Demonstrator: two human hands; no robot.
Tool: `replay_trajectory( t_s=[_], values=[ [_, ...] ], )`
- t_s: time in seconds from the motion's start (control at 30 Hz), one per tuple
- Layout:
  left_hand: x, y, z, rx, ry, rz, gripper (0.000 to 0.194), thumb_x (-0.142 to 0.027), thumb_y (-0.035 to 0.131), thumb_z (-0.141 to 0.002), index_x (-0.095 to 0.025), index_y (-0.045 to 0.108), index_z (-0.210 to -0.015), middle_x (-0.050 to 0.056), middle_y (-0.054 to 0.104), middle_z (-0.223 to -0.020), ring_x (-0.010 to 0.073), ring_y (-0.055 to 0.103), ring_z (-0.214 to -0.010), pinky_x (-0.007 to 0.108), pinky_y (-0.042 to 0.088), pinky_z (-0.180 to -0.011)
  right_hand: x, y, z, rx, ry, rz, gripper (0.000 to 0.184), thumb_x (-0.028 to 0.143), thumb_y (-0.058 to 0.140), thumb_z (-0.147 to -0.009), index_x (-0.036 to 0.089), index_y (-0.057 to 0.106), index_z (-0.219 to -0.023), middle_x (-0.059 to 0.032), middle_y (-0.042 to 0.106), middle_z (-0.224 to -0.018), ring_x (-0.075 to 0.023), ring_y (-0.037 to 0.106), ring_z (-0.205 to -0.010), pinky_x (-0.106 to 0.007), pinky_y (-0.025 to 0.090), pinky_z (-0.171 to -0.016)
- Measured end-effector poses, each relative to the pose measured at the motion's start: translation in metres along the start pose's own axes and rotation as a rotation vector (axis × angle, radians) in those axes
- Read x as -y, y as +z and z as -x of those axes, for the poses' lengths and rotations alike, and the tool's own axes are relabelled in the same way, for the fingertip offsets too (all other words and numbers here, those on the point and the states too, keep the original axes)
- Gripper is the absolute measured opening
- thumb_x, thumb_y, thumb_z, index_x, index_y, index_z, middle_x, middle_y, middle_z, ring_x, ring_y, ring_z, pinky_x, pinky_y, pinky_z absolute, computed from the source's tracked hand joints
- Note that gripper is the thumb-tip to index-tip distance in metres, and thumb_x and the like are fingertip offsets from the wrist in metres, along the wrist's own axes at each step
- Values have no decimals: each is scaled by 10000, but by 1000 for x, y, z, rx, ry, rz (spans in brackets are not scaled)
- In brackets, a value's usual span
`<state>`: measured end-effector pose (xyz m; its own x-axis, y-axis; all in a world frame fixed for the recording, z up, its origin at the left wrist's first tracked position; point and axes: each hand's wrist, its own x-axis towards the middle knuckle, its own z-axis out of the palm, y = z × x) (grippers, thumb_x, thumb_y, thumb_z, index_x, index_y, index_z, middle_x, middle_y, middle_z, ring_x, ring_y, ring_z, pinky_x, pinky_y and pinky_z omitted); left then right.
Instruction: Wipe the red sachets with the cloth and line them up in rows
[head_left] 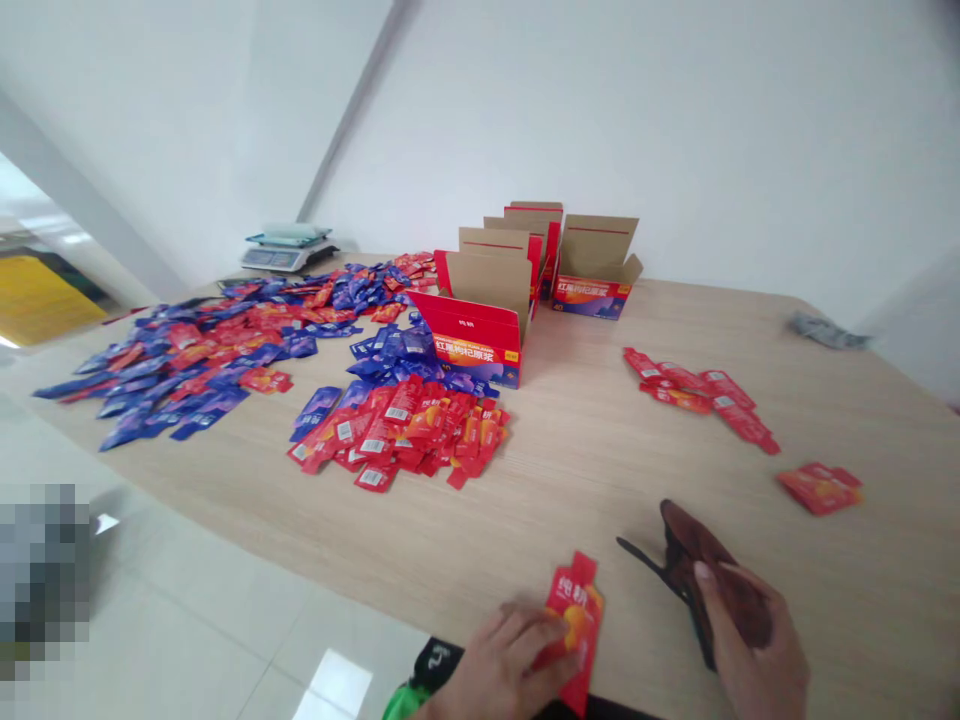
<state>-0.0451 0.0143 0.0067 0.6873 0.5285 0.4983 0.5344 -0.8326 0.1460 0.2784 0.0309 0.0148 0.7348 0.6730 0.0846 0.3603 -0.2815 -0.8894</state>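
Observation:
My left hand (517,655) is at the table's near edge, its curled fingers gripping a red pouch (571,605) with orange fruit printed on it. The pouch's spout end points away from me. To the right, my right hand (757,640) grips a brown and black item that looks like tinted sunglasses (701,545), thumb on top. A thin black arm sticks out from it to the left. Beyond the right hand lies a small bunch of red pouches (821,488). Farther back is another loose group of red pouches (701,390).
A heap of red pouches (405,430) lies mid-table against blue pouches (319,410). Open printed cartons (480,350) stand behind, another carton (592,295) beside them. A larger mixed pile (202,350) spreads left. A scale (285,255) and crumpled grey plastic (825,328) sit farther back.

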Motion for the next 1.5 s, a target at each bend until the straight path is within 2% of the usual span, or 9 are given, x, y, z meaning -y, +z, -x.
replay_trajectory(
  t_s=[0.1,0.2,0.33,0.47,0.63,0.8,1.13,1.3,1.5],
  values=[
    [12,-24,-1,-43,30,139,321,-252,504,-1124,-179,602,-1421,72,770,-1270,190,710,-1186,290,589,-992,0,0,-2,21,66,-62,703,775,798,-706,234,711,-1146,-107,736,-1172,-378,651,-1118,-558,478,-1060],
    [36,-62,-14,-144,-87,203,371,-201,426,-1141,-135,542,-1487,117,769,-1258,172,733,-1132,271,601,-965,2,-1,-2,29,95,-73,720,784,800,-696,235,713,-1153,-104,732,-1160,-379,647,-1113,-561,474,-1072],
    [89,-111,-44,-292,-135,-7,399,-101,496,-1095,-185,579,-1476,113,736,-1348,202,691,-1266,321,584,-1025,5,-2,-2,35,106,-69,720,794,791,-687,247,709,-1148,-100,728,-1188,-394,644,-1157,-587,440,-1117],
    [146,-131,-70,-336,-143,-222,440,-84,508,-1080,-224,582,-1490,100,713,-1405,222,657,-1336,378,555,-1082,-1,-1,-5,62,110,-80,708,786,795,-675,251,701,-1130,-95,743,-1130,-394,669,-1094,-585,492,-1062],
    [192,-109,-74,-104,-258,-335,444,-85,477,-1047,-228,675,-1418,100,690,-1443,286,621,-1388,479,546,-1125,-12,1,-9,77,55,-70,629,759,762,-721,268,700,-1109,-68,754,-1057,-366,691,-1012,-521,559,-965],
    [200,-79,-59,138,-389,-385,436,-97,559,-985,-237,729,-1362,102,672,-1464,355,585,-1419,555,548,-1104,-12,2,-9,83,55,-70,638,759,775,-702,263,698,-1096,-63,755,-1040,-358,694,-1005,-505,560,-963],
    [192,-81,-69,154,-386,-423,333,-271,572,-1050,-228,740,-1334,84,684,-1452,354,601,-1400,544,523,-1132,-10,2,-9,74,30,-48,648,772,773,-703,255,708,-1088,-67,758,-1011,-354,688,-992,-509,556,-965],
    [196,-78,-69,190,-371,-398,362,-313,591,-1043,-229,721,-1370,83,672,-1468,357,596,-1405,550,510,-1145,-6,4,-7,104,111,-96,704,807,764,-694,260,699,-1133,-69,758,-1105,-354,683,-1068,-535,495,-1068],
    [201,-67,-61,190,-346,-345,400,-339,573,-1047,-243,680,-1421,81,652,-1493,313,588,-1420,498,478,-1179,2,3,-4,117,87,-117,673,784,738,-752,240,688,-1144,-61,761,-1125,-319,687,-1078,-446,512,-1028]
  ],
)
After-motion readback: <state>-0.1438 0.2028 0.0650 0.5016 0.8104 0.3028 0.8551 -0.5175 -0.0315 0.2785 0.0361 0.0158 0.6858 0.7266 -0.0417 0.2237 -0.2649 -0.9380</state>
